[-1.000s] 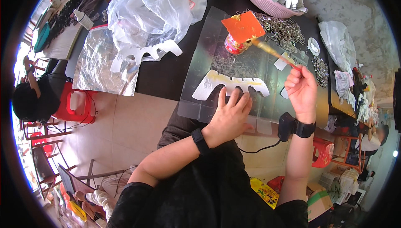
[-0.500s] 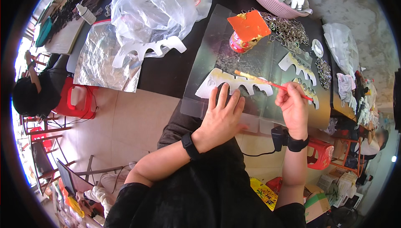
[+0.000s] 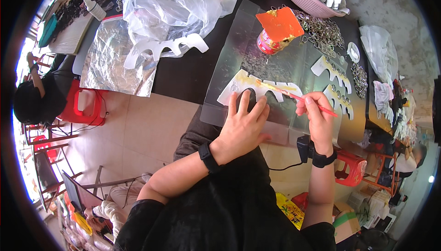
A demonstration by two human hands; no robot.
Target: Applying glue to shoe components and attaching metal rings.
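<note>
Head view: the right hand [image 3: 318, 114] pinches the brush [image 3: 295, 96], which has come from the can [image 3: 267, 47] ahead to the white strip [image 3: 233, 85] at this hand's left; coating seems under way. The left hand [image 3: 242, 126], fingers slightly spread, rests at the strip's near edge.

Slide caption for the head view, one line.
Left hand on a yellow-smeared, scalloped white strip, right hand holding a red-handled brush over it.

Left hand [image 3: 241, 129] spread palm-down, right hand [image 3: 320, 121] pinched
</note>
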